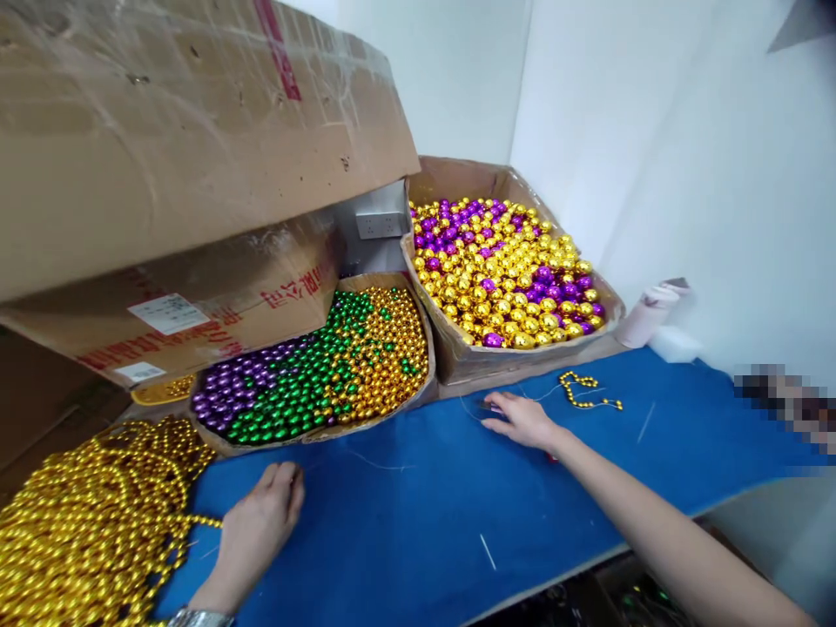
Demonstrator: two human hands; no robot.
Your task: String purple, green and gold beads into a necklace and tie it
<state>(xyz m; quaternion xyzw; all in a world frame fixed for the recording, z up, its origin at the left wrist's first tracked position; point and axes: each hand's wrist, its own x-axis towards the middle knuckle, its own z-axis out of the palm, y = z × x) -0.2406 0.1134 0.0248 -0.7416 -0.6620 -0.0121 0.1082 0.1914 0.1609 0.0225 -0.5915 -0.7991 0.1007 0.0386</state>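
- The thread (387,466) lies on the cloth (418,522), in front of the green box (366,428), running toward the left hand.
- Left hand (265,505), off the box's left-front corner: fingers curled in. It may be pinching thread; from my feed I cannot tell.
- Right hand (522,420), right of the box: thumb and fingers part-bent, something dark at the tips. I cannot tell whether it is gripped.
- I'd go gently here: so fine a line is hard to see on blue, and a slow, even pull should snag less than a jerk.
- The short strand (591,381) lies farther right of the box, near the right hand; a wrist could drag it.
- The gold pile (84,531) crowds the box's left, one string reaching right beside the left hand, so I'd give it little swing.
- Beyond, the box's front wall and the purple box (470,361) on its right limit reach.
- My widest room is in front of the box, back to the cloth's near edge.
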